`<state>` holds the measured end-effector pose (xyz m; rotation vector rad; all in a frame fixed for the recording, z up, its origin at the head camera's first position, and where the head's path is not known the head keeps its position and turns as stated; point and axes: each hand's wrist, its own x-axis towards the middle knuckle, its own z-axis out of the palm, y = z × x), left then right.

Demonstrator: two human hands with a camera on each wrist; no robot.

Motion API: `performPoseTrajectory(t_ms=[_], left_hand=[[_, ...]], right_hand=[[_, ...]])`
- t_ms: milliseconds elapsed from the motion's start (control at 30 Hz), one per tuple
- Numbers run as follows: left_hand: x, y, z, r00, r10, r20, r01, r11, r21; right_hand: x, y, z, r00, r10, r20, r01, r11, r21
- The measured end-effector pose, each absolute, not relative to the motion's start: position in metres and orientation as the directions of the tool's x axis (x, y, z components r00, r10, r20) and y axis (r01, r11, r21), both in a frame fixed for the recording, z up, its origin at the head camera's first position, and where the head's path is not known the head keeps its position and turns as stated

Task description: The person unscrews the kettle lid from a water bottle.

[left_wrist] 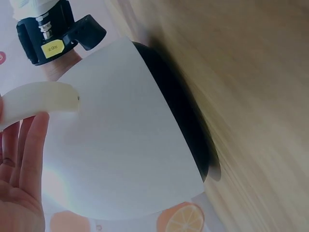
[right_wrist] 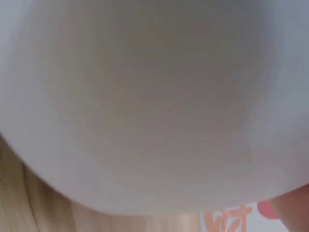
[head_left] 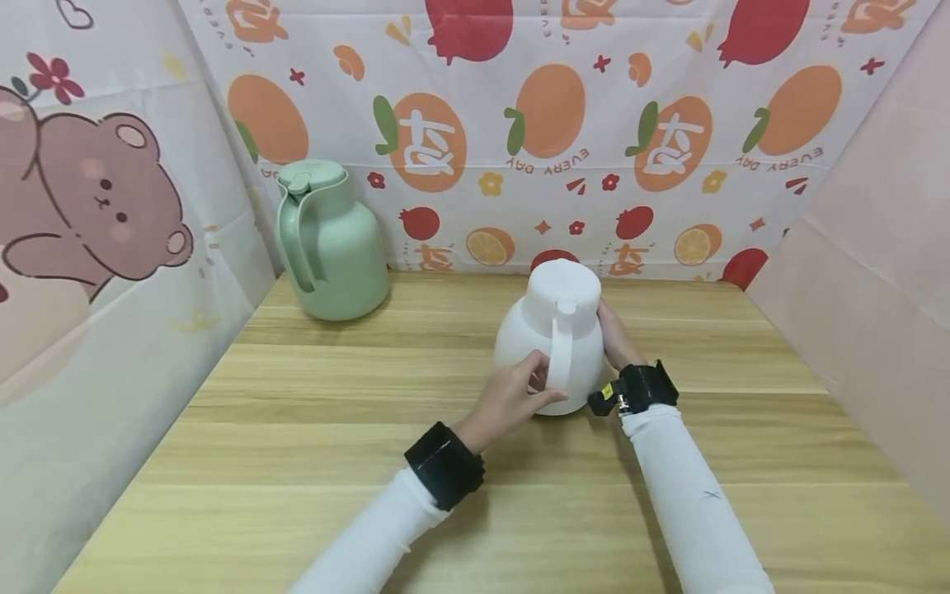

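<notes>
Altogether, two hands (head_left: 510,394) (head_left: 617,337), one white jug (head_left: 536,328), one green jug (head_left: 347,257)

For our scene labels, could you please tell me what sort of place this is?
Probably a staged tabletop booth: a wood-grain table, a fruit-print backdrop and a bear-print sheet along the left.

We see a person's two arms (head_left: 701,511) extended forward in white sleeves (head_left: 371,540), black bands (head_left: 445,466) around both wrists. The left hand (head_left: 506,399) pinches between thumb and fingers; the right hand (head_left: 618,337) reaches farther out, its fingers too hidden for us to judge their curl.
</notes>
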<state>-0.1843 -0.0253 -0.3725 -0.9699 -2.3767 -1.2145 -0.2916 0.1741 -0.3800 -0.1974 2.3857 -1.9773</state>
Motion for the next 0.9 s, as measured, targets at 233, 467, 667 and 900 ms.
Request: performPoseTrajectory(t_ms=[233, 467, 667, 900], left_hand=[[-0.178, -0.041, -0.373, -0.719, 0.401, 0.567, 0.695, 0.411, 0.591], [-0.171, -0.054, -0.372, -0.727, 0.393, 0.564, 0.687, 0.416, 0.596], [-0.165, -0.061, -0.373, -0.743, 0.364, 0.562, 0.669, 0.434, 0.604], [-0.159, -0.063, -0.373, -0.756, 0.344, 0.557, 0.653, 0.451, 0.608]], right_hand=[[-0.295, 0.156, -0.379, -0.979, -0.194, 0.061, -0.093, 0.159, -0.983], [-0.295, 0.141, -0.378, -0.962, -0.259, 0.085, -0.129, 0.156, -0.979], [-0.292, 0.135, -0.378, -0.951, -0.302, 0.065, -0.13, 0.198, -0.972], [-0.288, 0.132, -0.376, -0.943, -0.327, 0.056, -0.129, 0.206, -0.97]])
